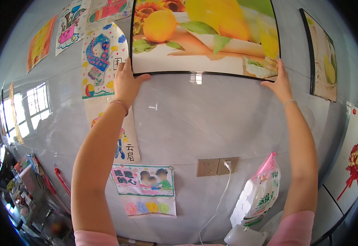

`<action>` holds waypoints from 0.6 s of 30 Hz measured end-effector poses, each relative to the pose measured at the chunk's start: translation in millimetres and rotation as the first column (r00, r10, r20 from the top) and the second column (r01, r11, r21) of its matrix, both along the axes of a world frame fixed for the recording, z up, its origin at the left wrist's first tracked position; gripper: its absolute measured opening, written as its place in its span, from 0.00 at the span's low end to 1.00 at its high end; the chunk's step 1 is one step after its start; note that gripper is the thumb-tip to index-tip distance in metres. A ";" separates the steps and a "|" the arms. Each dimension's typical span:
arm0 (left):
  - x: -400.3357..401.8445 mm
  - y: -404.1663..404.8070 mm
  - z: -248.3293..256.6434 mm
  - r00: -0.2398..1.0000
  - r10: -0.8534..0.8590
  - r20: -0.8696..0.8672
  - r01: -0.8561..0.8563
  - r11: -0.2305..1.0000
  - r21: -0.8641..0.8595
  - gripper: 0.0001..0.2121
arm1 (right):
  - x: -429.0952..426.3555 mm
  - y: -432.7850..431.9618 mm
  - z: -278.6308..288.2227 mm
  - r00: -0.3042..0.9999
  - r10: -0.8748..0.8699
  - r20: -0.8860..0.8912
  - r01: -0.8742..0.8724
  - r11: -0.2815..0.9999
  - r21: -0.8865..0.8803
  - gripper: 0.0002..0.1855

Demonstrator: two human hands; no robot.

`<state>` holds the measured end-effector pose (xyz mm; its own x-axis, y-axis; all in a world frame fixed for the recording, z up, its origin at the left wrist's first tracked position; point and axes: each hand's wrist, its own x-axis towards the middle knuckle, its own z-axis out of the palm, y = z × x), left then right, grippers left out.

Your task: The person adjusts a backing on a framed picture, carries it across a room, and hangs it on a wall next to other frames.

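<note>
A black-framed picture of lemons and sunflowers (203, 40) lies against the grey tiled wall, its upper part cut off by the view's top edge. My left hand (128, 80) grips its lower left corner, fingers along the side edge and thumb under the bottom edge. At the lower right corner, my right hand (279, 80) holds the frame the same way. Children's drawings hang close to my left hand; one with a blue scarf (99, 61) partly lies behind its fingers. My left forearm covers part of the figure drawing (132, 132) below.
Below are a wall socket (208, 167) with a white plug (227, 165) and cord, a bag of tissue rolls (256, 196) and more drawings (143, 181). Another framed picture (323, 58) hangs at right. A cluttered shelf (28, 190) stands lower left.
</note>
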<state>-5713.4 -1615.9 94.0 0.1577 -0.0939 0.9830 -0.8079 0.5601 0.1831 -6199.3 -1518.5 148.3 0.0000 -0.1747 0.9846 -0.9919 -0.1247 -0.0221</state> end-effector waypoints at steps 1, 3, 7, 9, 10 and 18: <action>0.7 -0.4 0.2 1.000 -0.006 0.005 0.006 1.000 0.000 0.39 | -0.3 -0.9 0.1 1.000 0.006 -0.006 -0.006 1.000 -0.004 0.62; 2.0 -0.5 1.4 1.000 0.000 0.015 -0.001 1.000 0.011 0.39 | -2.0 -2.8 -1.1 1.000 0.007 -0.006 -0.007 1.000 -0.009 0.62; -1.7 2.0 0.9 0.999 -0.043 0.001 0.043 0.999 0.008 0.38 | -19.6 -6.6 -10.4 0.999 -0.034 -0.017 0.033 0.998 -0.056 0.63; -2.8 3.8 0.5 0.998 -0.068 0.017 0.068 0.998 0.018 0.38 | -32.7 -5.1 -18.2 0.996 -0.082 -0.019 0.079 0.992 -0.094 0.63; -3.6 7.1 0.5 0.998 -0.060 0.007 0.059 0.997 0.040 0.38 | -38.0 -3.2 -23.1 0.996 -0.086 0.020 0.087 0.994 -0.069 0.63; 18.1 9.9 -9.0 0.996 -0.074 -0.049 0.073 0.997 -0.024 0.36 | -52.2 18.3 -61.7 0.990 -0.103 0.096 0.099 0.994 0.048 0.60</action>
<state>-5695.3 -1606.0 85.1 0.1995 -0.0853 0.9762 -0.7545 0.6222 0.2086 -6251.5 -1500.2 86.6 -0.1165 -0.2112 0.9705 -0.9921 -0.0208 -0.1236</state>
